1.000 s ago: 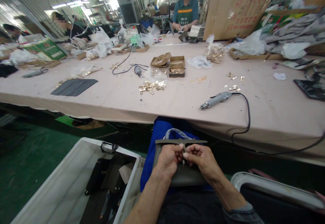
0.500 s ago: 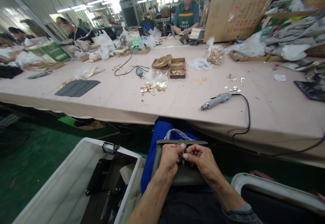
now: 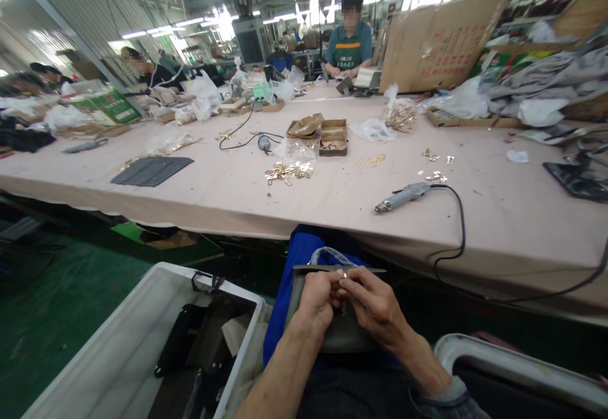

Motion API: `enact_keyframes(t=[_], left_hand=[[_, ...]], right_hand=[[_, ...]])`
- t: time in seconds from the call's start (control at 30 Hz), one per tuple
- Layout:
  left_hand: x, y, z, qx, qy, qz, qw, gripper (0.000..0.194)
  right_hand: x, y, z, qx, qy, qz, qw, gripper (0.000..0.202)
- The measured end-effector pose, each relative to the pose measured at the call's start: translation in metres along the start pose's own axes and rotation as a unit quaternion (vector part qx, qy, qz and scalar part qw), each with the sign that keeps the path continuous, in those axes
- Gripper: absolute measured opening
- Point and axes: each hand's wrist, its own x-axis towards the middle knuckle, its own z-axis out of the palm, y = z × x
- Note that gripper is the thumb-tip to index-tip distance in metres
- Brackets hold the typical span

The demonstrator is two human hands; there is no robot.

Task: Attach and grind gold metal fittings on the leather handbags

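Note:
A dark olive bag [image 3: 349, 337] lies across my lap on blue cloth [image 3: 279, 318], its wrapped handle [image 3: 332, 253] toward the table. Over the bag's upper middle, my left hand [image 3: 317, 295] is closed, thumb and index finger at a small metal fitting [image 3: 344, 275]. My right hand [image 3: 373, 299] pinches at the same fitting from the right, fingertips touching the left hand's. The parts under the fingers are mostly hidden.
A grey electric screwdriver [image 3: 403, 197] with a black cord lies on the table [image 3: 228, 197]. Gold metal pieces [image 3: 289, 172] and small cardboard boxes [image 3: 333, 137] sit behind. Left of me, a white bin [image 3: 147, 318] holds dark bags. A person [image 3: 349, 42] works across the table.
My right hand has shifted slightly up and left, its fingers now reaching over the fitting, covering more of it. The whole view has tilted a little, so the table sits lower.

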Motion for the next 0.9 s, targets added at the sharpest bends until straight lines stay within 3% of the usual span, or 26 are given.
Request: enact_keyframes(t=[0.1,0.17,0.23,0.3,0.4,0.47,0.6,0.8,0.9], left_hand=[[-0.013,0.005,0.006,0.032,0.009,0.008,0.999,0.03],[-0.027,0.009,0.011,0.109,0.052,0.126,0.985,0.031],[-0.041,0.013,0.015,0.184,0.085,0.279,0.939,0.024],[-0.046,0.017,0.017,0.208,0.065,0.351,0.911,0.023],[-0.035,0.02,0.016,0.197,-0.031,0.31,0.929,0.026],[-0.021,0.019,0.014,0.182,-0.063,0.274,0.942,0.022],[-0.003,0.011,0.011,0.128,-0.042,0.238,0.962,0.024],[0.0,0.004,0.011,0.092,-0.016,0.231,0.969,0.023],[0.001,0.003,0.01,0.088,-0.002,0.224,0.971,0.023]], right_hand=[[0.023,0.002,-0.01,0.009,0.042,0.052,0.998,0.022],[0.039,0.005,-0.018,0.034,0.041,0.092,0.994,0.024],[0.052,0.008,-0.024,0.07,0.015,0.132,0.989,0.025],[0.06,0.013,-0.028,0.108,-0.015,0.17,0.979,0.026],[0.064,0.019,-0.027,0.153,-0.042,0.202,0.966,0.03],[0.063,0.024,-0.025,0.181,-0.048,0.216,0.958,0.032],[0.059,0.034,-0.02,0.221,-0.06,0.24,0.943,0.032],[0.055,0.048,-0.009,0.231,-0.037,0.287,0.929,0.035],[0.057,0.048,-0.006,0.218,-0.041,0.273,0.936,0.034]])
